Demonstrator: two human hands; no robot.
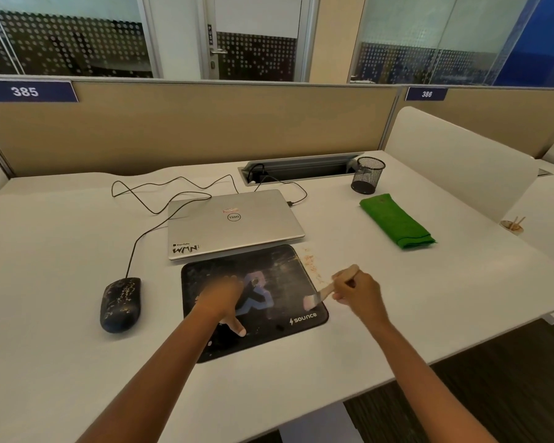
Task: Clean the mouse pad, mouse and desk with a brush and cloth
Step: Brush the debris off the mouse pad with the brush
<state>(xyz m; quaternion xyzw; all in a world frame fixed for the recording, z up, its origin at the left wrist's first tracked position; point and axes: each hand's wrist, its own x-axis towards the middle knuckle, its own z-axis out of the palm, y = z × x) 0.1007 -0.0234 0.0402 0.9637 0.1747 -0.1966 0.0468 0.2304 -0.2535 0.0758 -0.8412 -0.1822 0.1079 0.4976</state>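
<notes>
Mouse pad (pixel 279 282): dark rounded rectangle, soft-looking mat with a printed graphic. It lies flat on the white surface (pixel 61 251), just in front of a closed silver laptop (pixel 234 222). Pale dusty smears cross it.

Right hand (pixel 359 292): fingers clamped round the wooden handle of a small flat brush (pixel 323 292), pale bristles on the pad near its right edge.

Left hand (pixel 221 298): fingers spread, pressed flat on the pad, pinning it.

Reddish crumbs (pixel 311 263) on the surface, just off the pad's right edge.

Judgement: short strokes, all one way, carrying dust off that edge toward the crumbs; firm left-hand pressure so the mat doesn't creep.

Mouse (pixel 120 305): black, rounded, pale-speckled, left of the pad.

Cloth (pixel 397 220): green, plush, folded, well apart to the right.
</notes>
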